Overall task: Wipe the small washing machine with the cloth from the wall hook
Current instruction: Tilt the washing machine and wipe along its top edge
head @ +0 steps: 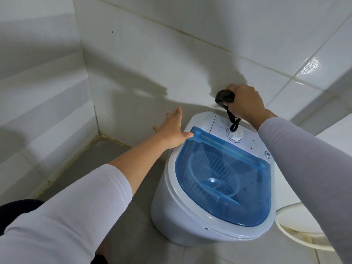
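Observation:
The small white washing machine point(182, 212) with a see-through blue lid point(224, 180) stands on the floor against the tiled wall. My right hand point(245, 103) is above its back panel, shut on a bunched dark cloth point(223, 97). A dark loop of the cloth point(233, 122) hangs down to the white dial point(236, 135). My left hand point(171, 128) is open, fingers spread, at the machine's back left edge with the thumb touching the lid's corner. No wall hook is in view.
White tiled walls point(152, 54) meet in a corner at the left. The floor point(95, 159) is grey tile. A white rounded rim point(297, 233), perhaps a basin or seat, lies close to the machine's right side.

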`<state>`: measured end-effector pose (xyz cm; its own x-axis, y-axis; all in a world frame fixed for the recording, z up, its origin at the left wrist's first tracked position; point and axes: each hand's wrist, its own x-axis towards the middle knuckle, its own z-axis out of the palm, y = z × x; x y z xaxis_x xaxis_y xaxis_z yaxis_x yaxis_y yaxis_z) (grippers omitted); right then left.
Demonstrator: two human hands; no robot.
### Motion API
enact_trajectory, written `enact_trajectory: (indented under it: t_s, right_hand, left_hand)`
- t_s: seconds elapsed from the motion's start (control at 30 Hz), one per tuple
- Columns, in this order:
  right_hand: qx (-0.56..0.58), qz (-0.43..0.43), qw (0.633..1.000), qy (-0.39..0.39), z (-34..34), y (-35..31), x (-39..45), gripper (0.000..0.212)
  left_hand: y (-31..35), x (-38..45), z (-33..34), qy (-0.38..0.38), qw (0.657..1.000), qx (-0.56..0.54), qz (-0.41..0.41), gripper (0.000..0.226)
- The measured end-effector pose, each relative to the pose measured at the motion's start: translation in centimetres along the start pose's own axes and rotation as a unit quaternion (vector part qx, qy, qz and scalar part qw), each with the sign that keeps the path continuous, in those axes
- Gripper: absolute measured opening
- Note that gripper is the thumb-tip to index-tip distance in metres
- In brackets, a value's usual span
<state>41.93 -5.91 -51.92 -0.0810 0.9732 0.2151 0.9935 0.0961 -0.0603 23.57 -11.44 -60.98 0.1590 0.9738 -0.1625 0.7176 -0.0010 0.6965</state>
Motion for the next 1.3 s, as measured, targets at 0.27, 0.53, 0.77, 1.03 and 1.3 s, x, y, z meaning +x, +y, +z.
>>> enact_trajectory:
  t_s: [0.27,0.53,0.77,1.03,1.3]
  right_hand:
    - [0.03,0.035,0.999,-0.027,1.3,0.5,-0.8,0.037]
    - [0.018,0.037,0.998,-0.049,3.1,-0.1,-1.6,0.039]
    - [-0.018,-0.016,0.996,-0.081,2.7,-0.9,-3.5,0.039]
    - [-0.016,-0.087,0.987,-0.138,2.0,-1.0,-5.8,0.044]
    - [0.08,-0.071,0.985,-0.137,-0.9,-0.2,-5.7,0.043]
  left_hand:
    - [1.3,-0.4,0.3,0.002,0.999,0.044,-0.006,0.081]
    - [1.2,-0.6,0.8,0.011,0.998,0.056,-0.003,0.077]
    - [1.2,-0.7,0.6,0.016,0.999,0.048,-0.01,0.079]
    - [1.4,-0.9,0.5,0.025,0.997,0.065,-0.015,0.081]
    - [2.7,-0.9,-0.1,0.031,0.996,0.079,-0.02,0.082]
